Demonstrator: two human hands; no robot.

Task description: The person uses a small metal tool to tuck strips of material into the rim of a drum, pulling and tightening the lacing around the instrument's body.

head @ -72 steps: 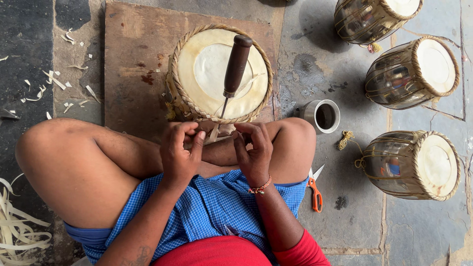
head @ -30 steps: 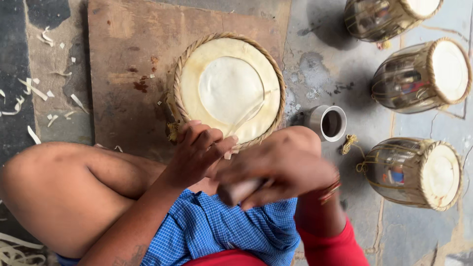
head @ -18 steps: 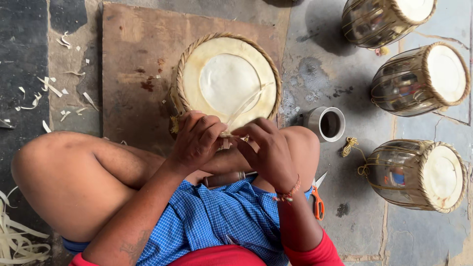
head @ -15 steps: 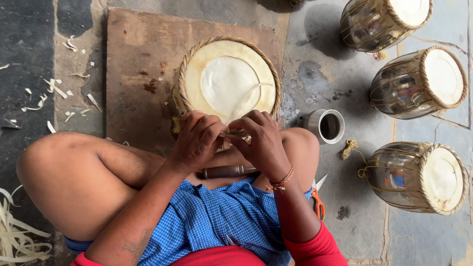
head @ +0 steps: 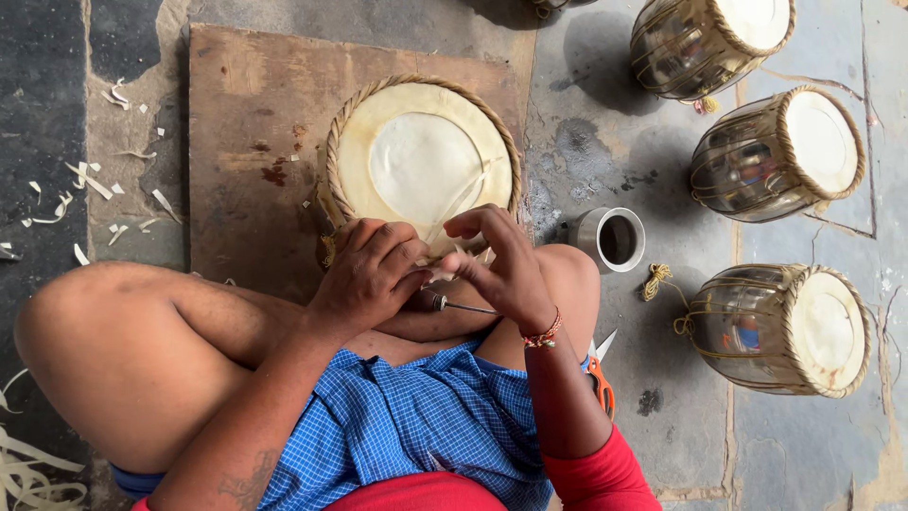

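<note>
On the brown wooden board [head: 236,142] stands the round cream-skinned drum head with braided rim [head: 423,156]. My left hand [head: 371,273] is clenched at the drum's near rim; my right hand [head: 501,265] pinches a pale strap there (the exact hold is hidden). A thin metal awl [head: 463,307] lies beneath them. Further right stand a steel cup [head: 615,239] and three lashed metal-bodied drums [head: 776,326].

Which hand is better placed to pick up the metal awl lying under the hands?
Probably the right hand: the awl lies just beneath its palm, while the left hand presses on the drum rim.
</note>
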